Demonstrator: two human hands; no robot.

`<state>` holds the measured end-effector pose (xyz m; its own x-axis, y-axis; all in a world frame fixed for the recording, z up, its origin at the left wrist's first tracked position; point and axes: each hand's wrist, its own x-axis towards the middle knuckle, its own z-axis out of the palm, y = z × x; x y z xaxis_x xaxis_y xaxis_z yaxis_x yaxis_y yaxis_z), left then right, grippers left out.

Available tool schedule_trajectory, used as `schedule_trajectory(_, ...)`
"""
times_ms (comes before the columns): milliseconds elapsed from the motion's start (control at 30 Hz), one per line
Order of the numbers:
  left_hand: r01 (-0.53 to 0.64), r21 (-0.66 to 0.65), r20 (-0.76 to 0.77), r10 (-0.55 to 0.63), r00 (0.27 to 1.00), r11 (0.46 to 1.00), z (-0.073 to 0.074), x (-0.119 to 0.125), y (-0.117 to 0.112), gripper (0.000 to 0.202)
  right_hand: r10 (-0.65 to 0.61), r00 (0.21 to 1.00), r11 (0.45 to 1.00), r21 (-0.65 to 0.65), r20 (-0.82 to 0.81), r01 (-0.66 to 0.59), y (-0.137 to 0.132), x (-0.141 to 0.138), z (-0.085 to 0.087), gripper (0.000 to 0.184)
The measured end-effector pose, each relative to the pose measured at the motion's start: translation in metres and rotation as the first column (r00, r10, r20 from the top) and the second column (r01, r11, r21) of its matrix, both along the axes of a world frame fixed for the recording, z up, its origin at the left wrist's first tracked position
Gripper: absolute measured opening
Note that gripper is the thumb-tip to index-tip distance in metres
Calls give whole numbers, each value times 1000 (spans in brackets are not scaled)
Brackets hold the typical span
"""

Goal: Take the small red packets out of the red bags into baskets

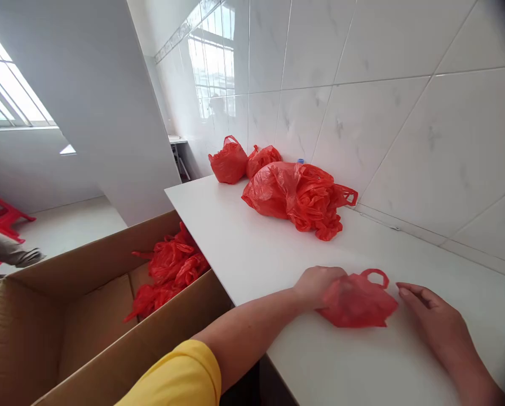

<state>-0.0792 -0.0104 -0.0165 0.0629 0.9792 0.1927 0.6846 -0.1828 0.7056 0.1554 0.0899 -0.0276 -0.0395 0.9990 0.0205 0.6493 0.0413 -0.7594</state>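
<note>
A small translucent red plastic bag [364,307] is spread just over the white tabletop, its loop handle standing up at the top. My left hand [320,285] grips the bag at its left side; the fingers are covered by the red plastic and show only faintly through it. Just off the bag's right edge is my right hand [436,313], thumb and forefinger pinched together. Whether a bit of the bag is between those fingertips I cannot make out.
Bulging red bags [269,189] stand along the tiled wall, a blue cap [300,160] behind them. Left of the white table [227,242] is a deep cardboard box [96,316] with crumpled red bags [172,268] inside. A red stool [1,217] and a person's leg [7,248] are at far left.
</note>
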Motion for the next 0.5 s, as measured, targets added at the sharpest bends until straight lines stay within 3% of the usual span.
schedule_trajectory(200, -225, 98, 53, 220, 974, 969, 6, -31, -3, 25, 61, 997, 994, 91, -44, -57, -3, -6, -6, 38)
schedule_trajectory(267, -218, 171, 52, 212, 976, 961, 15, -42, 0, 23, 78, 994, 991, 117, -71, -69, -8, -7, -7, 36)
schedule_trajectory(333, -252, 302, 51, 249, 967, 919, 26, -54, 0, 23, 76, 993, 987, 147, -90, -62, -15, -9, -7, 33)
schedule_trajectory(433, -383, 479, 8, 432, 902, 790, 39, -72, -5, 25, 74, 989, 978, 201, -129, -47, -22, -11, -5, 27)
schedule_trajectory(500, -361, 499, -111, 471, 875, 788, 43, -81, -10, 27, 83, 982, 976, 211, -169, -46, -24, -12, -3, 25)
